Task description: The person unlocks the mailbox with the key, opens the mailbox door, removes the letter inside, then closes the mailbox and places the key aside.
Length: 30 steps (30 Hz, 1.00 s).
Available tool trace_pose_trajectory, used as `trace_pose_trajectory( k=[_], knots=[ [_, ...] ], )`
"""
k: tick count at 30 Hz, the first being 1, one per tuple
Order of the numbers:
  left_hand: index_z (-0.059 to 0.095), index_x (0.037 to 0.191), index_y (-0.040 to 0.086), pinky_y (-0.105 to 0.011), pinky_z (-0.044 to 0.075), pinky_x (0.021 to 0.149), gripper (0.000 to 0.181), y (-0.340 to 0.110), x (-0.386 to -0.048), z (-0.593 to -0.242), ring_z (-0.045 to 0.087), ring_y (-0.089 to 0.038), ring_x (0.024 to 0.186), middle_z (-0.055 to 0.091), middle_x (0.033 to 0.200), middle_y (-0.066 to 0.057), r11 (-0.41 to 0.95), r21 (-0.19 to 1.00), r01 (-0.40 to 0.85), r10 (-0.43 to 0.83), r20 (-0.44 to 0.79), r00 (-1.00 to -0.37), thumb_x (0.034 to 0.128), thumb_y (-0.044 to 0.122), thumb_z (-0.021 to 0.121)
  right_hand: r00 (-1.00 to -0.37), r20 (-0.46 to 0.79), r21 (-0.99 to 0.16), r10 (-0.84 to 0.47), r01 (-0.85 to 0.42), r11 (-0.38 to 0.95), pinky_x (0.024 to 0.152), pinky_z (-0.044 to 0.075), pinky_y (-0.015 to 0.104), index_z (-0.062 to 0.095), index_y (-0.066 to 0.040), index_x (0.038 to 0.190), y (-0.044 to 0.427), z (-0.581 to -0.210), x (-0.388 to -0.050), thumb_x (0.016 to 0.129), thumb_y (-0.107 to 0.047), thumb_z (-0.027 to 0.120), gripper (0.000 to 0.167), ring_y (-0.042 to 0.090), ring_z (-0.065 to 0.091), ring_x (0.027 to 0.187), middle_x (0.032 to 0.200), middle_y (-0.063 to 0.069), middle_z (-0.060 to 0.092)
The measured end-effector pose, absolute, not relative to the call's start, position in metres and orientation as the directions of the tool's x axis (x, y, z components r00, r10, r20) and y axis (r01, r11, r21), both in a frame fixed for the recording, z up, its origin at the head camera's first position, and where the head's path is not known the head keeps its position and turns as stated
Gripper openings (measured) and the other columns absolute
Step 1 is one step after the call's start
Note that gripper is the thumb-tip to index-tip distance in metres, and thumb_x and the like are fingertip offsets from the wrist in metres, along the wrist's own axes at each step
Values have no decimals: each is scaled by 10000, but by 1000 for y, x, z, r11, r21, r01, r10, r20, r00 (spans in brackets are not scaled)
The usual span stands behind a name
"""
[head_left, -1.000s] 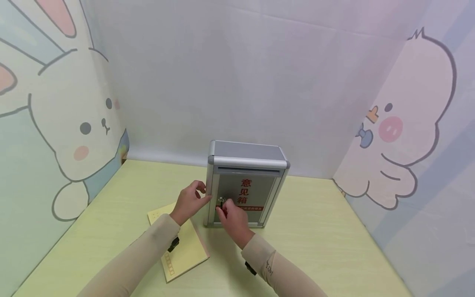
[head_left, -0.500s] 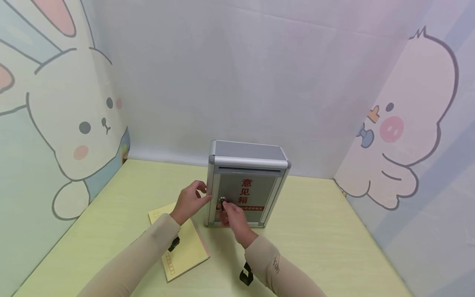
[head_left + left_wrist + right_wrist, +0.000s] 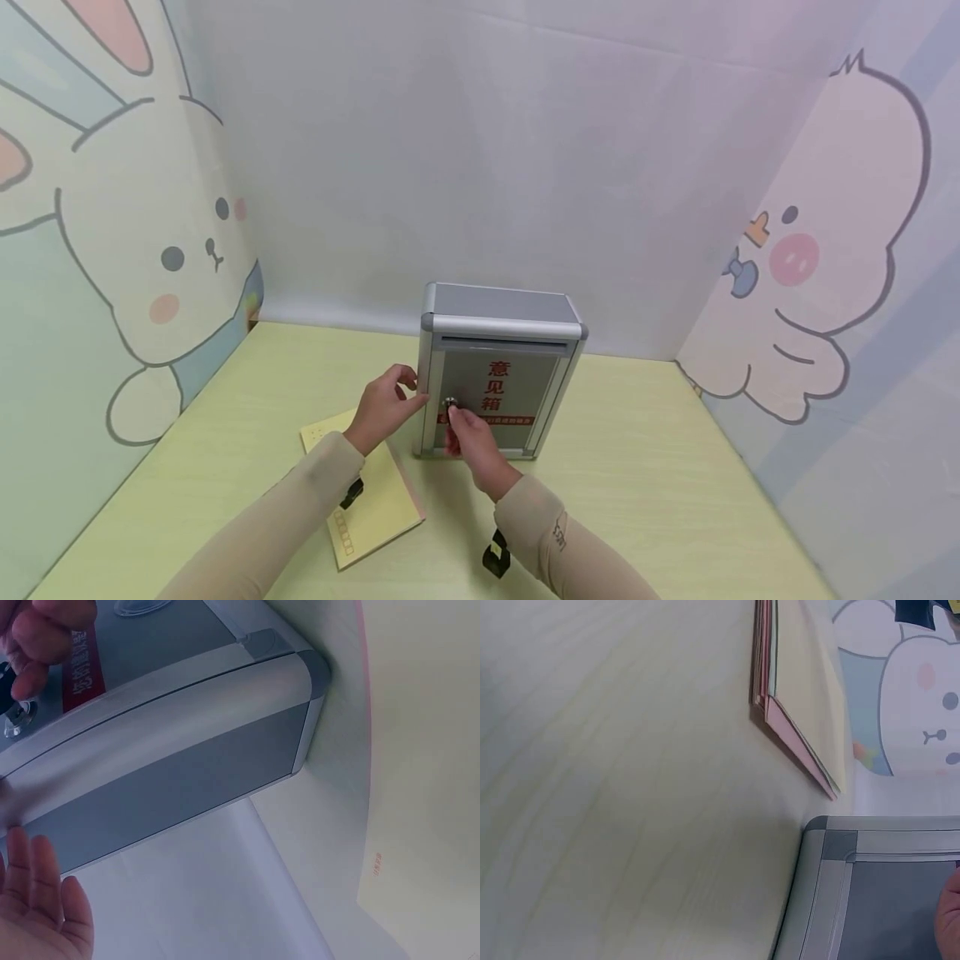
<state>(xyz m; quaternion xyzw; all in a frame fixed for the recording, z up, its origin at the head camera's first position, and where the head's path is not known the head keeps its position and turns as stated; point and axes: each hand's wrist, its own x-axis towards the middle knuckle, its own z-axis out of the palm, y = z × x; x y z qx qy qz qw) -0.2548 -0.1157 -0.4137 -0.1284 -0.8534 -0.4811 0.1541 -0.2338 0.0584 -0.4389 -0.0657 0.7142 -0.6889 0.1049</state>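
A grey metal suggestion box (image 3: pixel 506 306) with a slot near its top and red characters on its front stands upright on the table. At the left of the front door is a round silver lock (image 3: pixel 20 720). My right hand (image 3: pixel 480 450) pinches a black-headed key (image 3: pixel 6 682) at this lock, and the fingers cover most of it. My left hand (image 3: pixel 386 404) rests its fingertips against the box's left side, fingers loosely extended. In the right wrist view, only a bit of the right hand (image 3: pixel 949 919) shows at the edge.
A stack of yellow envelopes (image 3: pixel 375 500) lies on the pale wooden table (image 3: pixel 637 500), left of the box and partly under the left forearm. Behind the box hangs a plain light curtain (image 3: pixel 480 167). Cartoon-printed walls (image 3: pixel 825 250) stand at both sides.
The right hand has shifted its grip on the key, with fingertips moving up closer to the lock and the wrist turning. The left hand and the box have stayed put.
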Motion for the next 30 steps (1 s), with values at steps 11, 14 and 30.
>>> trace_pose_trajectory(
  k=[11,14,30],
  knots=[
    [569,994,6,-287,423,590,254,-116,-253,-413,513,-178,683,623,923,-169,492,790,366,70,383,-921,809,76,728,-992,-54,-995,-117,44,84,616,406,311,460,-123,744,54,-435,-234,954,-261,590,283,124,401,574,597,-23,387],
    [570,992,3,-285,424,584,253,-116,-253,-413,513,-179,678,623,911,-158,492,786,375,69,394,-917,808,74,727,-996,-47,-995,-73,40,92,597,399,310,472,-121,756,51,-434,-234,938,-243,609,258,125,416,567,597,-31,401],
    [592,993,8,-302,407,574,254,-113,-249,-410,495,-155,627,640,904,-132,545,752,370,51,411,-910,809,101,740,-994,-57,-998,-89,55,24,644,387,322,397,-133,733,47,-436,-228,1009,-218,466,297,140,398,557,583,-13,400]
  ],
)
